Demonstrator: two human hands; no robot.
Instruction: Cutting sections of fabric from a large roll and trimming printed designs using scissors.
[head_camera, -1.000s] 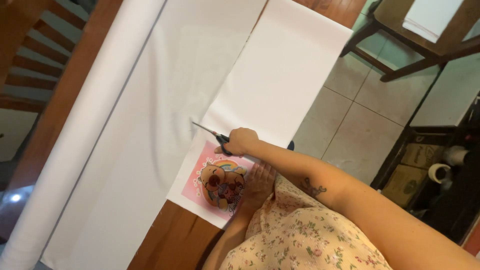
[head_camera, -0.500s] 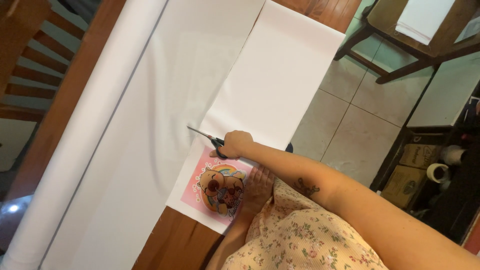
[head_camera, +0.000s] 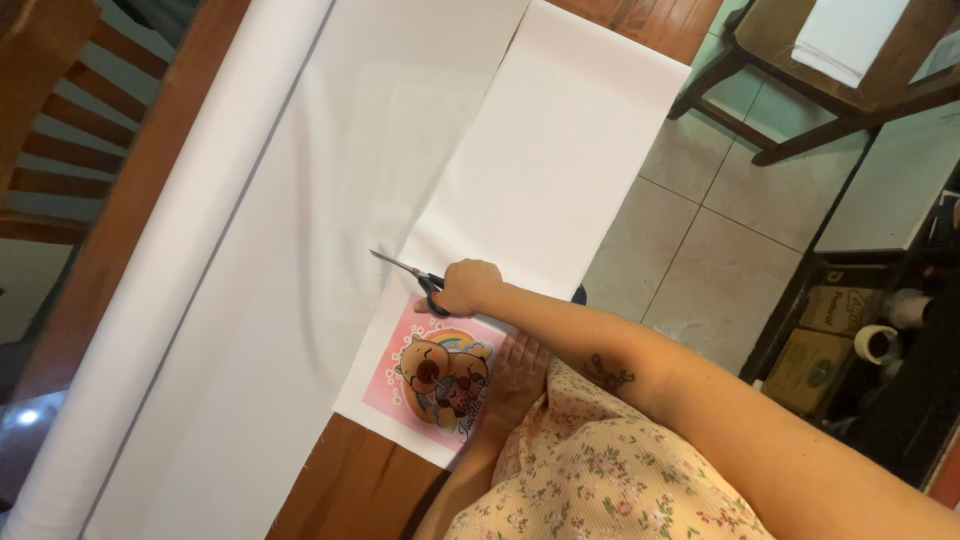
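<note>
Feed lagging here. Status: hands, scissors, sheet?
Right hand gripping scissors, blades on white sheet. Left hand flat by pink cartoon print. Nothing blocking ahead of blades.

Warm indoor light, view tilted.
White fabric sheet (head_camera: 300, 230) bright, nearly washed out; right corner dim; focus fair.

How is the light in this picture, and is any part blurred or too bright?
Head view: warm, even indoor light; the white sheet is nearly washed out, little texture; the scissors and right hand look sharp; the frame is tilted; the shelf at right lies in dark shadow.
</note>
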